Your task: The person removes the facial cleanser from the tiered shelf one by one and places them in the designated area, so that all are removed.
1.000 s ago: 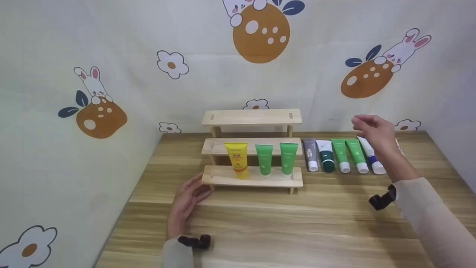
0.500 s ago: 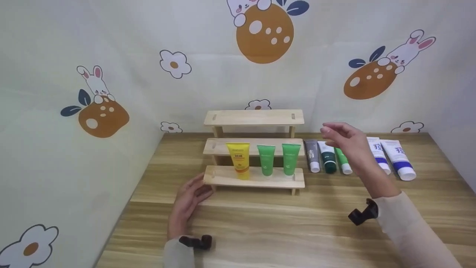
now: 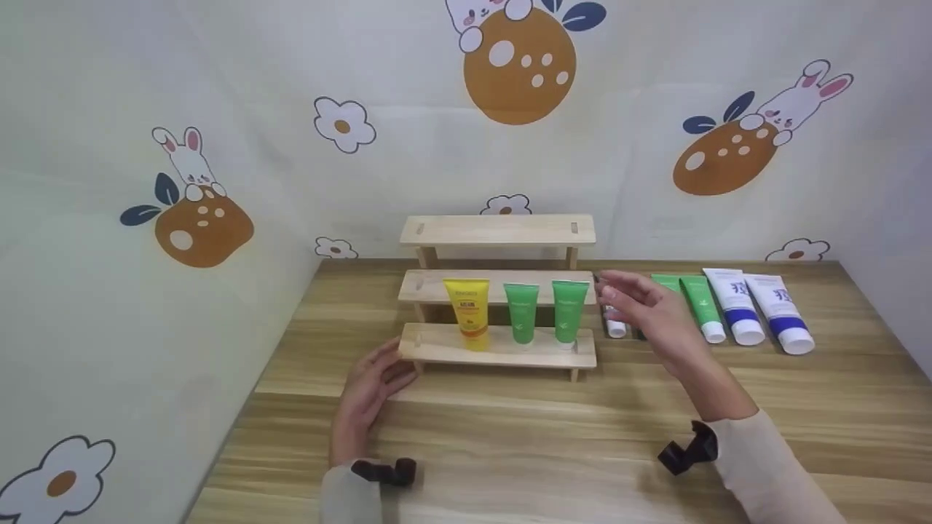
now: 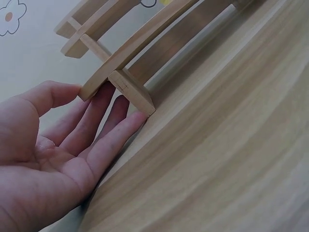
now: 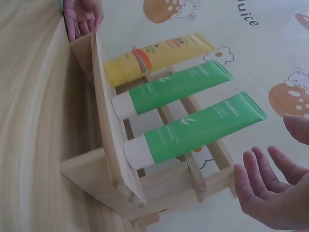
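Observation:
A three-step wooden display rack (image 3: 498, 230) stands on the table. On its lowest step, a yellow tube (image 3: 467, 309) and two green tubes (image 3: 522, 313) stand upright on their caps. My left hand (image 3: 366, 389) holds the left end of that step; in the left wrist view the thumb touches the board's edge and the fingers reach under it, against the leg. My right hand (image 3: 652, 313), fingers loosely bent and holding nothing, is at the rack's right end, over the lying tubes. It hides most of a grey tube with a white cap (image 3: 616, 329) and a dark green one.
Right of the rack, several tubes lie in a row with caps toward me: green tubes (image 3: 702, 309) and two white-and-blue tubes (image 3: 737, 306). A printed cloth wall (image 3: 408, 167) closes off the back and sides of the wooden table (image 3: 510, 451).
My right hand has moved left and down from over the right-hand tubes to the rack's right end, uncovering the white-and-blue tubes. The left hand has stayed at the rack.

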The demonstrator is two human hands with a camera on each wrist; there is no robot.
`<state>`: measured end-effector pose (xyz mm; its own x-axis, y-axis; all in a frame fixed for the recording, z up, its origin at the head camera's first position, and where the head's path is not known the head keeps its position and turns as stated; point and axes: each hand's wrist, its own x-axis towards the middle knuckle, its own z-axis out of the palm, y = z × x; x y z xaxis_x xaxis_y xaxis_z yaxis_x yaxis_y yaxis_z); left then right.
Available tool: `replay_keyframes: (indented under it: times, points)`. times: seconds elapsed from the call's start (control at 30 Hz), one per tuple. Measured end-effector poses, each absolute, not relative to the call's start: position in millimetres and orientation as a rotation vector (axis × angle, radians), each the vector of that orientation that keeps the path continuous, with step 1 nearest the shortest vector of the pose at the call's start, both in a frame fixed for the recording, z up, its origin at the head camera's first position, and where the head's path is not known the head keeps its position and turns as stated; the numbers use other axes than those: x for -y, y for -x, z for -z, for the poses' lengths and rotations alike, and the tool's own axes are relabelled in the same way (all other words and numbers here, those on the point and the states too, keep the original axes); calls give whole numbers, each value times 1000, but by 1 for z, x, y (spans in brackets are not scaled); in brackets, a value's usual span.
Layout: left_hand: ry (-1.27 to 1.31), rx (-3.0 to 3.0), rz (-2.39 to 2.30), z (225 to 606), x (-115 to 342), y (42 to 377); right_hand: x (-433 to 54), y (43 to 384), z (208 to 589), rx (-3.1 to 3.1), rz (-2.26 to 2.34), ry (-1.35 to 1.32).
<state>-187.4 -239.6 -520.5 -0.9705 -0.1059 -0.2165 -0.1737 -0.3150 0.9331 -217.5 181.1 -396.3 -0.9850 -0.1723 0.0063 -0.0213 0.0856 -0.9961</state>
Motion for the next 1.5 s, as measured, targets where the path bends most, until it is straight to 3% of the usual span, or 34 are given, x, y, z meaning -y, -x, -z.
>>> replay_keyframes:
  times: [1.5]
  points:
    - [405, -1815, -2481, 521, 240, 188, -152, 225, 435, -2439, 1899, 117]
